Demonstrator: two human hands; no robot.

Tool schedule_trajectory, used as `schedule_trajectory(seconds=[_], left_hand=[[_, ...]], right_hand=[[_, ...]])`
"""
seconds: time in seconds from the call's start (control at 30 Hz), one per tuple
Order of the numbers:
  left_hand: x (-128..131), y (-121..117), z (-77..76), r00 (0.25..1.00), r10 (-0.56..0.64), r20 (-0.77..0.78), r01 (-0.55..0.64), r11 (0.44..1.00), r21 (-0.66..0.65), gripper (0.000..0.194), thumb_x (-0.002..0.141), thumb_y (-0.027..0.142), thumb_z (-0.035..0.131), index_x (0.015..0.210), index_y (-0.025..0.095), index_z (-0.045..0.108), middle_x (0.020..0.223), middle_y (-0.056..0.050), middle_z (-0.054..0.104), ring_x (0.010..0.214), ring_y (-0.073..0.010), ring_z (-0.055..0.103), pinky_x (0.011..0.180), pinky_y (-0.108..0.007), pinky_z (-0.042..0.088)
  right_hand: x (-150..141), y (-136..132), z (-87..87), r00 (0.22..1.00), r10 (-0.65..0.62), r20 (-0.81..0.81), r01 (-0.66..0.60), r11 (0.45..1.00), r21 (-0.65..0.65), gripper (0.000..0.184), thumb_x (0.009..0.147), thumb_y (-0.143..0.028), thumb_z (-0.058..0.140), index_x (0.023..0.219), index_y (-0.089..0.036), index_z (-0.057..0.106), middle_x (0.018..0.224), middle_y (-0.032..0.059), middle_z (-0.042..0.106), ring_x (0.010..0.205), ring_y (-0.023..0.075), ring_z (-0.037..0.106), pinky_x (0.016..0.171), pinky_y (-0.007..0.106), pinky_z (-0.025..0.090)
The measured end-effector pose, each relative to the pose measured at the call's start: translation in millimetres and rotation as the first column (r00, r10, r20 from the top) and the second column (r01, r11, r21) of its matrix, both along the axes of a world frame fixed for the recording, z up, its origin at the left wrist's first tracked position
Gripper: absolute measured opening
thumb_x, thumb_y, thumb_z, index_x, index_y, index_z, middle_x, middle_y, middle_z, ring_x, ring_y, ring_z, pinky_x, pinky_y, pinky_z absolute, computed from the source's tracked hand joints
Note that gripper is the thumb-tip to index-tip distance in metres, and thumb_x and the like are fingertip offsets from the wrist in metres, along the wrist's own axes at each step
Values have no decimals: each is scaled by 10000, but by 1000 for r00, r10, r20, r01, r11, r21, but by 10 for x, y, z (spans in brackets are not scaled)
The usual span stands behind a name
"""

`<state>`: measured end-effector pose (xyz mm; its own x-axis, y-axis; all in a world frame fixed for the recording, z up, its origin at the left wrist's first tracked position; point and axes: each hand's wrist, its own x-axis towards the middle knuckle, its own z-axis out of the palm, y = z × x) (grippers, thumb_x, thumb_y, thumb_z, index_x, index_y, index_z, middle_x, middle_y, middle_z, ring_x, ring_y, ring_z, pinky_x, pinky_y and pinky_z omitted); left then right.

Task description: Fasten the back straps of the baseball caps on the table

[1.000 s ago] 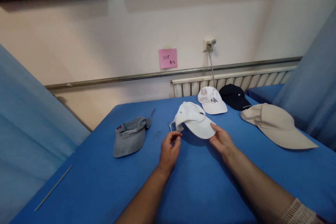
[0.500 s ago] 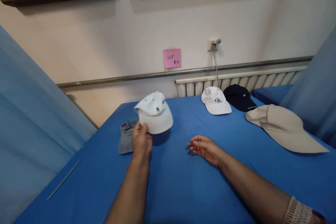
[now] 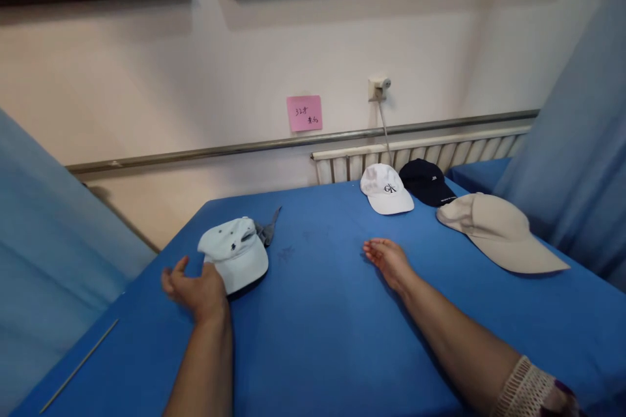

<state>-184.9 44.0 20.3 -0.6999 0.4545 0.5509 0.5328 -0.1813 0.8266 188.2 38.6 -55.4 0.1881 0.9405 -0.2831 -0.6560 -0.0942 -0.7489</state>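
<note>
And here, low on the blue worktop, a thin stick lies at the left. The left hand is right at the pale cap, grip spread apart; contact, can't tell. That pale cap lies over the grey cap, just a strap end showing! The right hand hangs empty, grip loosely half-curled. Beyond, the beige cap, then white cap beside black cap, radiator behind.
</note>
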Motion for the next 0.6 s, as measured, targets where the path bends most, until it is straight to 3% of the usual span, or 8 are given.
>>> schedule_trajectory(seconds=[0.03, 0.1, 0.17, 0.23, 0.3, 0.37, 0.47, 0.6], left_hand=[[97, -23, 16, 989, 117, -92, -116, 993, 13, 411, 713, 182, 623, 1116, 126, 567, 1462, -173, 357, 1378, -389, 271, 1145, -560, 168], [340, -62, 9, 963, 75, -261, -75, 997, 11, 364, 766, 190, 575, 1127, 145, 589, 1452, -152, 395, 1349, -351, 347, 1128, -534, 248], [599, -68, -59, 899, -135, -416, 116, 991, -71, 294, 800, 200, 528, 1075, 152, 620, 1368, -134, 502, 1294, -313, 433, 1102, -508, 315], [810, -30, -168, 780, -390, -490, 306, 920, -244, 245, 814, 226, 515, 1011, 168, 648, 1298, -115, 568, 1246, -291, 484, 1067, -484, 372], [937, 34, -281, 687, -554, -470, 404, 829, -387, 234, 813, 219, 495, 975, 174, 659, 1242, -105, 611, 1186, -274, 533, 1042, -472, 400], [978, 93, -366, 643, -652, -402, 460, 748, -479, 237, 813, 213, 479, 962, 178, 661, 1185, -95, 650, 1135, -257, 571, 1023, -458, 419], [949, 127, -421, 643, -714, -278, 507, 668, -545, 267, 824, 234, 470, 1001, 179, 662, 1109, -82, 687, 1064, -234, 617, 981, -426, 456], [898, 105, -421, 675, -724, -139, 535, 611, -584, 283, 827, 287, 492, 1013, 180, 677, 1018, -66, 712, 974, -230, 653, 922, -407, 483]], right_hand=[[85, 68, -23, 998, -65, -1, 65, 998, 0, 204, 647, -126, 712, 826, -154, 619, 814, 62, 688, 749, 153, 664, 668, 239, 535], [275, 221, -62, 983, -184, -3, 184, 983, -10, 249, 664, -130, 679, 894, -187, 602, 794, 12, 661, 763, 126, 652, 703, 215, 530], [467, 392, -78, 965, -262, -9, 261, 965, -29, 323, 686, -145, 648, 991, -230, 584, 795, -18, 639, 769, 113, 645, 727, 213, 529], [633, 575, -64, 962, -274, -21, 272, 961, -54, 325, 717, -182, 617, 1032, -250, 577, 836, -5, 643, 811, 129, 653, 762, 253, 537], [757, 761, -28, 963, -268, -29, 266, 962, -69, 300, 745, -212, 600, 1041, -265, 584, 900, 13, 654, 865, 144, 655, 823, 305, 534], [832, 935, 10, 964, -264, -35, 260, 962, -80, 249, 772, -232, 591, 1019, -263, 592, 957, 26, 665, 906, 156, 654, 875, 355, 521], [854, 1130, 25, 957, -288, -29, 284, 954, -98, 147, 790, -219, 596, 937, -230, 594, 921, 29, 674, 877, 158, 659, 883, 370, 523], [784, 1161, -49, 916, -401, 6, 399, 912, -95, 169, 768, -75, 560, 855, -216, 530, 798, -23, 652, 768, 103, 657, 817, 279, 549]])
